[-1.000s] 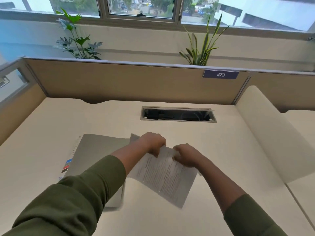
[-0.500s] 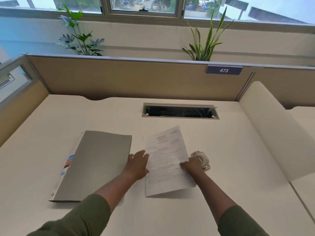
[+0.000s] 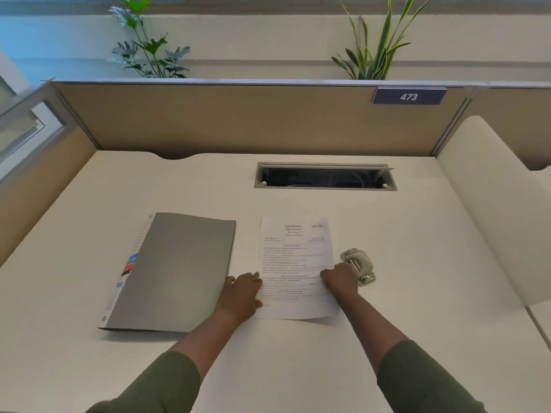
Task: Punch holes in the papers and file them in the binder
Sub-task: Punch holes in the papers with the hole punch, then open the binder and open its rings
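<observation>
Left hand flat on paper (left edge), right hand curled on right edge

The print on the paper is too blurred to read. The right hand covers the near corner of the hole punch. Both sleeves run off the bottom edge. The binder is closed, its contents hidden.

- The blue sign on the top edge of the partition wall, far beyond the right hand, reads "473" in white.
- The sheet of paper under both hands carries printed lines — too blurred to read.
- The binder, just beside the left hand, has spine labels — also unreadable.
</observation>
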